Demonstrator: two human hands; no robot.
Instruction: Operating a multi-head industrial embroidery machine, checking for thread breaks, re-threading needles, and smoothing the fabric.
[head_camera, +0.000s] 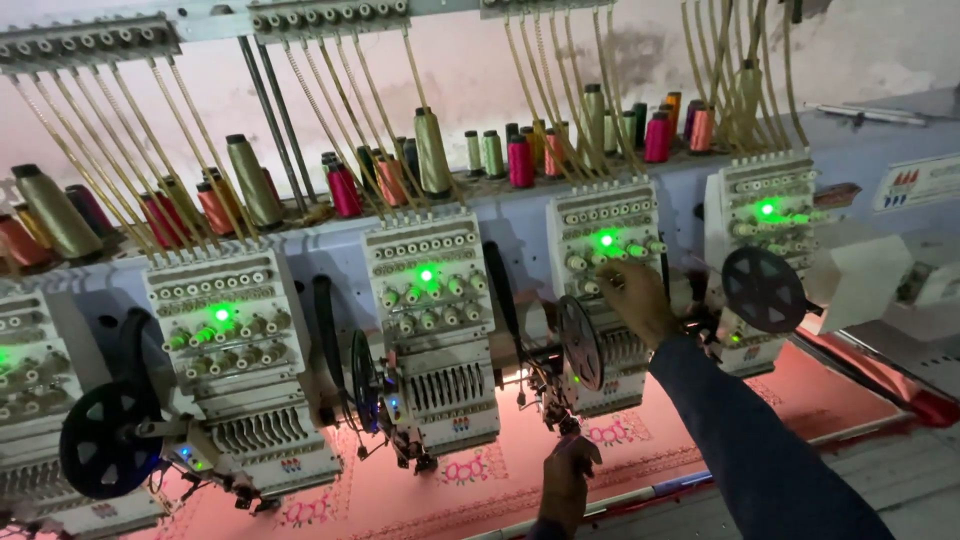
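A long multi-head embroidery machine fills the view. My right hand (636, 298), in a dark blue sleeve, reaches up to the third head (603, 262) and touches its front panel just below a lit green lamp; whether the fingers pinch a thread there is not visible. My left hand (568, 472) is low, right under the same head's needle area, fingers bent at the needles above the pink fabric (700, 420). Embroidered flower motifs (612, 432) show on the fabric by that hand.
More heads stand to the left (432, 330) and right (765, 240), each with a green lamp and a dark round wheel (762, 289). Coloured thread cones (430, 152) line the shelf behind, with threads running up to guides. A rail borders the fabric in front.
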